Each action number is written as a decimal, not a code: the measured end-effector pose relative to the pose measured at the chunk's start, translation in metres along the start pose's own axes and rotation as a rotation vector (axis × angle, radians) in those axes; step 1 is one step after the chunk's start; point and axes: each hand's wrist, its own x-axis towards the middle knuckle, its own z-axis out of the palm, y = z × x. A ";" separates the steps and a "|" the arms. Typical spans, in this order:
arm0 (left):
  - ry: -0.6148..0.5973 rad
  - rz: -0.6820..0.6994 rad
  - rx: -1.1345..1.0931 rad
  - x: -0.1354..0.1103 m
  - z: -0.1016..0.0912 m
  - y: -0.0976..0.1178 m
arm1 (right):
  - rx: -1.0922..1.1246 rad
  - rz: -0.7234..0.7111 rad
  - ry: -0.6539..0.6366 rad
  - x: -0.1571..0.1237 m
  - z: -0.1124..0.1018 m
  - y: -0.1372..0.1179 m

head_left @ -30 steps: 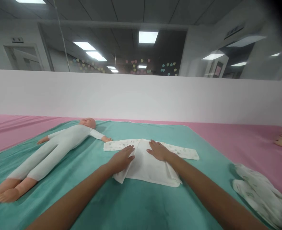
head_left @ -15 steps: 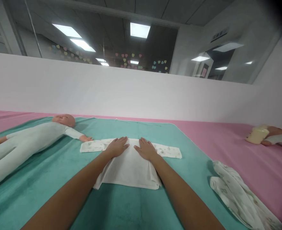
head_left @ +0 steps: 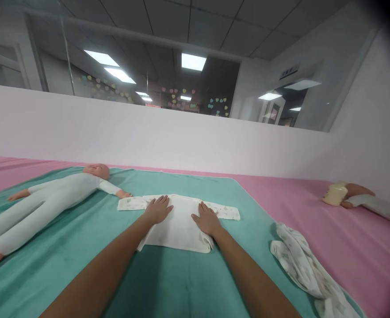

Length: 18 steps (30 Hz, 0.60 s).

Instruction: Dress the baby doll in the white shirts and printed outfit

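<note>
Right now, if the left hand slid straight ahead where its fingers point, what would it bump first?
The left hand lies on the white cloth, so it would slide over that and probably bump the right hand first, though depth is hard to judge here.

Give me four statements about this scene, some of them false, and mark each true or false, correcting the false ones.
1. The left hand and right hand both rest flat on the folded white cloth. True.
2. The baby doll lies face down on the teal blanket. False: it lies face up.
3. A crumpled patterned cloth lies to the right of both hands. True.
4. The right hand grips a cream-coloured bottle. False: the right hand is open on the white cloth, and the bottle is off on the pink sheet, away from both hands.
</note>
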 end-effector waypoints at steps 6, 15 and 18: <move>-0.036 0.027 -0.023 -0.050 -0.018 -0.006 | 0.002 -0.031 -0.029 -0.047 -0.008 -0.007; -0.115 0.191 -0.145 -0.165 -0.060 -0.020 | 0.032 -0.120 -0.061 -0.123 -0.012 -0.015; -0.089 0.202 -0.145 -0.185 -0.069 -0.029 | 0.050 -0.115 -0.083 -0.148 -0.014 -0.021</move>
